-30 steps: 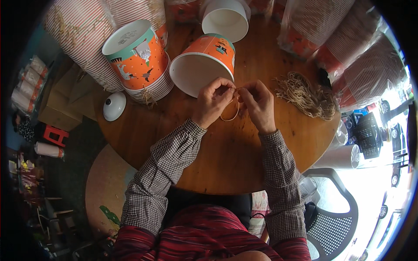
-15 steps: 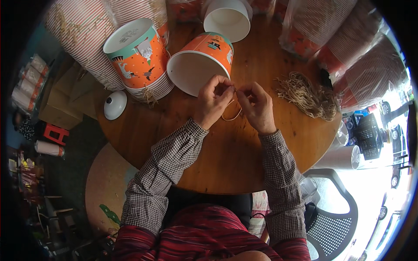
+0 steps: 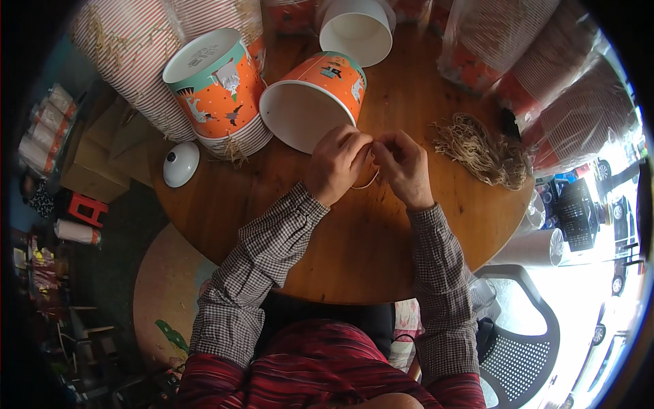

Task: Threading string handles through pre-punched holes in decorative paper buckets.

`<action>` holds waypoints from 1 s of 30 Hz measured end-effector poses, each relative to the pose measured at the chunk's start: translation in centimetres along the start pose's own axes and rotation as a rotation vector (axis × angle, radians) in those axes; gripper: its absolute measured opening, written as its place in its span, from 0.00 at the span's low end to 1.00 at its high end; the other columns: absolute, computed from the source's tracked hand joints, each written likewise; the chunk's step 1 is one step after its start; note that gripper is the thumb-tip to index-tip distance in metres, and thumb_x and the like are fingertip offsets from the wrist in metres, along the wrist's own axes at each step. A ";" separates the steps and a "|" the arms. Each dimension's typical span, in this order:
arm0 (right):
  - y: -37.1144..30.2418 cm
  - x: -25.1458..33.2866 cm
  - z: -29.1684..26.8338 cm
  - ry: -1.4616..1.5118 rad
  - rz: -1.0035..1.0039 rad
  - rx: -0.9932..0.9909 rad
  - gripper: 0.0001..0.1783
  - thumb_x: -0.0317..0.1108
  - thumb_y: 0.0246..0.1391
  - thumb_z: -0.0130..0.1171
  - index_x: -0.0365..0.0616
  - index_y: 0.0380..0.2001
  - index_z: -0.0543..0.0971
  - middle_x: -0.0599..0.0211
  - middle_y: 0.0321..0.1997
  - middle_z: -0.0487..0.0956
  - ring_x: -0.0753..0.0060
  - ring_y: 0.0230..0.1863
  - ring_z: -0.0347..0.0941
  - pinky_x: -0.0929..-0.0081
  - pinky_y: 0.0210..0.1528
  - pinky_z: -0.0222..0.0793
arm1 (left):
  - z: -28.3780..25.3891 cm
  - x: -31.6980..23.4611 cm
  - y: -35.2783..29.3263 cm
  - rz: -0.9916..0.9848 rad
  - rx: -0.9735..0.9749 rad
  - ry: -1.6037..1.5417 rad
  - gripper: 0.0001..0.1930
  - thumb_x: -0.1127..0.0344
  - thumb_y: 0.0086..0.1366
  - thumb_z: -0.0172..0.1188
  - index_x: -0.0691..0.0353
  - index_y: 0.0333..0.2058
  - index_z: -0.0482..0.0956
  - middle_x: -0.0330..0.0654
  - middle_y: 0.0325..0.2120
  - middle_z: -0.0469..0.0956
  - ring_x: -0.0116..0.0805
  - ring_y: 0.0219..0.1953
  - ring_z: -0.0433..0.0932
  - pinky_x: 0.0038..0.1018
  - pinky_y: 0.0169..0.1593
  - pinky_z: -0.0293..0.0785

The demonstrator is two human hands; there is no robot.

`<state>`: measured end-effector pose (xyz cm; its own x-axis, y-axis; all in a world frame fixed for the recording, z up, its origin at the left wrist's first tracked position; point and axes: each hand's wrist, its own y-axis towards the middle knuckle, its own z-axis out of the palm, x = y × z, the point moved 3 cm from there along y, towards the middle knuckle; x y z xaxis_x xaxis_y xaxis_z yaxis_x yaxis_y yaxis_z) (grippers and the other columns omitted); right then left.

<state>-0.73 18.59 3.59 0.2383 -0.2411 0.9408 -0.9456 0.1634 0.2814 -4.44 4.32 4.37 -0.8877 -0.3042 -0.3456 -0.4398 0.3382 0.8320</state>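
Both my hands meet over the middle of the round table, pinching a thin beige cord whose loop hangs between them. My left hand has its fingers closed, its back toward me. Close against it, my right hand is pinched at thumb and fingertips. The cord's ends are hidden in the fingers. Just beyond my left hand lies an orange paper bucket on its side, its white open mouth toward me and a small hole near the rim. A bundle of beige cords rests to the right.
Upside-down orange buckets are stacked at the left, beside a white lid with a black knob. A white bucket lies at the back. Wrapped bucket stacks line the wooden table's far edge. A grey chair stands right.
My left hand has turned, its fingers now folded over and nearer the right fingertips. The cord loop shows less and has shifted slightly right. The right hand has barely moved.
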 end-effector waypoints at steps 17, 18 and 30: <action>0.1 -0.1 0.1 -0.054 -0.048 0.018 0.05 0.26 0.52 0.58 0.39 0.33 0.76 0.70 0.28 0.79 0.84 0.29 0.74 0.83 0.30 0.69 | -0.3 0.9 0.4 -0.269 0.107 -0.407 0.04 0.76 0.54 0.57 0.62 0.30 0.74 0.39 0.25 0.71 0.30 0.28 0.73 0.24 0.33 0.71; 0.1 -0.2 0.1 -0.034 -0.044 0.018 0.05 0.26 0.52 0.58 0.39 0.33 0.76 0.70 0.28 0.79 0.84 0.29 0.73 0.83 0.30 0.69 | -0.2 1.2 0.3 -0.317 0.135 -0.458 0.03 0.75 0.56 0.56 0.63 0.30 0.74 0.37 0.26 0.72 0.26 0.28 0.72 0.22 0.33 0.70; 0.5 -0.4 0.2 0.340 0.044 0.034 0.05 0.25 0.56 0.58 0.37 0.35 0.75 0.72 0.29 0.79 0.85 0.30 0.75 0.87 0.31 0.70 | 1.6 2.1 -1.1 -0.928 0.163 -1.305 0.08 0.68 0.65 0.56 0.67 0.38 0.77 0.38 0.34 0.78 0.24 0.37 0.76 0.21 0.45 0.73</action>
<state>-1.33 18.56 3.27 0.2517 0.0995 0.9627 -0.9621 0.1336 0.2378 -5.98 4.77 2.00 0.2137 0.4522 -0.8659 -0.7992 0.5906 0.1112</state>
